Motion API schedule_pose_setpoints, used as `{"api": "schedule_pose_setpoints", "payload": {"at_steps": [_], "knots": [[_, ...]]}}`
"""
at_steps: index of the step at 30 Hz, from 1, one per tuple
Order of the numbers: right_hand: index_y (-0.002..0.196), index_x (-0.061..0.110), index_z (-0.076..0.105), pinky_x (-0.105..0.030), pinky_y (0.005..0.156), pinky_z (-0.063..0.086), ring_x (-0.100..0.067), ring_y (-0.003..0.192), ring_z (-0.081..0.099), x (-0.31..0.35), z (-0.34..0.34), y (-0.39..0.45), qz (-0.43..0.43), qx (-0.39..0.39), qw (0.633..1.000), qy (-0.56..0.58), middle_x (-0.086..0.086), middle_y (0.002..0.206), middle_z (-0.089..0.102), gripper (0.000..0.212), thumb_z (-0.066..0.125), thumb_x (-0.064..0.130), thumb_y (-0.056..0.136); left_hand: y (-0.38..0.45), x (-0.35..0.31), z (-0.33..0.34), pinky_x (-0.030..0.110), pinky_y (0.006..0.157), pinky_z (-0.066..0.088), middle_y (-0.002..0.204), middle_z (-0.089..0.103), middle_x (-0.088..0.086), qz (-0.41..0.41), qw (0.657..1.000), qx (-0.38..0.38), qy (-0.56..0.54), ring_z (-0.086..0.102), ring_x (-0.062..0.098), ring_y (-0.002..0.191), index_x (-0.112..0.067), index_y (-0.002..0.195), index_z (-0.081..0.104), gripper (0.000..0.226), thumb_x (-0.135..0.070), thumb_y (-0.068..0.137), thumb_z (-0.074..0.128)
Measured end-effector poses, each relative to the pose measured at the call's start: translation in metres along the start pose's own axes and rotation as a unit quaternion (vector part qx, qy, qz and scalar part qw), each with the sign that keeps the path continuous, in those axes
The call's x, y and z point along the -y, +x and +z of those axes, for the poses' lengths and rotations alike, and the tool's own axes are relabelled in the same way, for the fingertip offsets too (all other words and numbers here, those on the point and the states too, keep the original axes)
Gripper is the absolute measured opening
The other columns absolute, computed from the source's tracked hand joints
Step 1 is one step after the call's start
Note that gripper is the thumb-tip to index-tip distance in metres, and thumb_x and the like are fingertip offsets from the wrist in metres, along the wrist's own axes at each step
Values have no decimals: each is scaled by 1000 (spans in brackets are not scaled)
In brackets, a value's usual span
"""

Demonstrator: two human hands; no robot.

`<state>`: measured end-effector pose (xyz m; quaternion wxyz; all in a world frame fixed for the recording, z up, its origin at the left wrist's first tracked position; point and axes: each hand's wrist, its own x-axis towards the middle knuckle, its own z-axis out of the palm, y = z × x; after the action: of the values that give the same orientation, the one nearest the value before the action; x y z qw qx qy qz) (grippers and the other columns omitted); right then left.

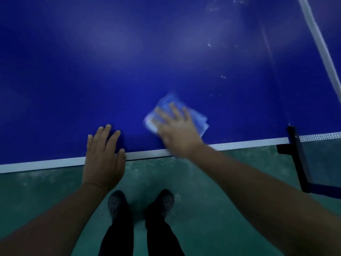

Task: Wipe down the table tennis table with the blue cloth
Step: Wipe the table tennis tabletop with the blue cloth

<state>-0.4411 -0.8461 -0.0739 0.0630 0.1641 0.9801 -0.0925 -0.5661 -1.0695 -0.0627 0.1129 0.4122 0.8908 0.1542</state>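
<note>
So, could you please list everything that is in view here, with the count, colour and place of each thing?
Table tennis table: one, dark blue with a white edge line, fills the upper part of the view.
Blue cloth: one, light blue, flat on the table near its near edge, blurred, under the right hand.
Net: one, white mesh on a black post, at the right edge of the table.
White marks: a few small specks, on the table surface to the right.
Floor: green, below the table edge.
Shoes: two, dark grey with holes, on the floor below dark trousers.
Left hand: one, fingers straight, resting on the table edge.
Right hand: one, fingers spread, pressing on the cloth.
</note>
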Motion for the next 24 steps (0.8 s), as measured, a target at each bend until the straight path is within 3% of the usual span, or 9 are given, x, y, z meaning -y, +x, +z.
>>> {"api": "schedule_pose_setpoints", "payload": {"at_steps": [2,4,7,10,12,14,16,18,24], "knots": [[150,40,38,-54,120,7,-31,152,17,9,8,-26,-93,21,995,9,8,163,28,49,31,43,102,5,-7,5,47,122,5,154,36,19,8,1000,-10,-8,26,35,146,-1,139,49,59,-34,92,34],[150,40,39,-54,119,10,-31,152,19,-22,4,-47,-57,17,998,3,9,162,29,49,30,44,102,14,-13,8,47,122,4,155,35,18,21,1000,-9,-5,25,34,147,-3,140,48,58,-34,93,36],[151,34,38,-56,119,13,-33,152,16,-91,-9,-77,137,-4,991,-6,4,163,27,55,24,45,100,30,-22,13,45,123,2,156,34,17,75,997,5,13,23,33,148,-5,143,46,58,-35,95,36],[156,35,29,-57,121,6,-28,154,3,-120,-14,-86,371,-49,926,40,7,166,16,56,20,47,102,35,-23,22,50,123,6,157,32,17,136,988,12,66,20,35,149,-5,148,40,61,-37,96,35],[156,36,27,-60,120,6,-30,154,2,-103,-9,-64,457,-72,885,56,7,167,13,53,27,42,104,34,-22,25,52,123,8,158,30,18,138,986,5,88,18,36,149,-5,149,37,63,-40,96,35],[154,35,31,-62,119,9,-35,153,9,-65,-4,-38,400,-73,913,40,4,166,18,54,34,37,100,34,-23,25,53,122,8,158,29,18,131,986,13,102,18,35,150,-5,149,36,65,-42,96,33],[151,34,38,-62,117,11,-38,151,16,-25,4,-26,193,-46,980,13,2,164,26,55,35,38,97,34,-25,23,53,122,7,158,30,18,120,987,28,102,18,35,149,-4,148,39,66,-42,95,32],[151,38,36,-60,119,7,-34,152,14,-21,7,-32,51,-11,999,-5,6,164,26,50,29,44,102,35,-27,22,53,122,8,158,30,18,117,987,36,102,19,35,149,-3,147,41,67,-43,95,32],[150,41,36,-56,121,3,-29,153,9,-96,-3,-59,153,-26,988,9,11,163,26,50,21,51,104,37,-31,17,54,122,9,159,28,16,82,994,31,63,18,32,150,-5,146,43,66,-45,94,34]]}}
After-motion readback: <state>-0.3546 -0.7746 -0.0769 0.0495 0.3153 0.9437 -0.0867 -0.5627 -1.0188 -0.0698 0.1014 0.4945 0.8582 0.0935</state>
